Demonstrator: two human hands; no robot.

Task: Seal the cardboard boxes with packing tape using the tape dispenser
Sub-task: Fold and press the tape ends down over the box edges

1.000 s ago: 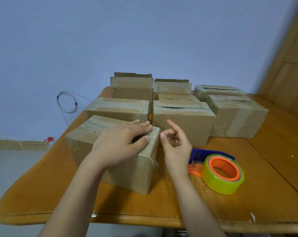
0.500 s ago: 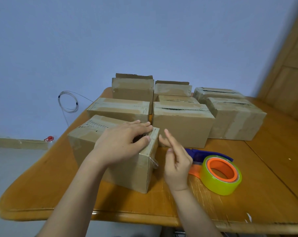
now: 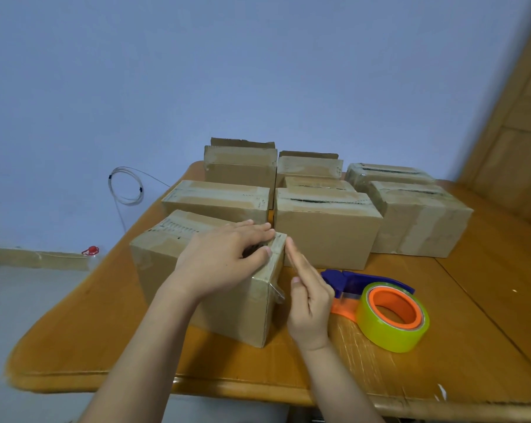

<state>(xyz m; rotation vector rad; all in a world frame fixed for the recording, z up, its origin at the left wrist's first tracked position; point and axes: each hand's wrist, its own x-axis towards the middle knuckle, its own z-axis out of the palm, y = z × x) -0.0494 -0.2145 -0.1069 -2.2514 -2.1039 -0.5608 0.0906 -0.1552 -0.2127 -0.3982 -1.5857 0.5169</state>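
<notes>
Pale blue wall (image 3: 258, 71) is seen behind an orange-brown wooden table (image 3: 441, 355), on which a group of cardboard boxes is set out. The nearest box (image 3: 166, 257) stands at the near left of the table, turned a little askew, with clear tape visible across its top. The left hand (image 3: 224, 264) is laid flat on the right end of that top, fingers straight and pressed down towards the right edge, the thumb resting at the near corner. The right hand (image 3: 310, 300) is held edge-on just right of the box, fingers straight and pressed together, their tips at the box's upper right edge; nothing is gripped by it. A loose tape end (image 3: 277, 296) is seen sticking out from the near right corner of the box. The tape dispenser (image 3: 377, 283), blue with an orange handle, lies on the table just right of the right hand, untouched, and carries a yellow-green tape roll (image 3: 392, 334) on an orange core. The other boxes (image 3: 325, 236) are gathered farther back, most taped shut, two at the far edge with flaps raised. A coiled wire (image 3: 127, 186) hangs on the wall at the far left, and a wooden panel (image 3: 517, 132) is seen at the right
</notes>
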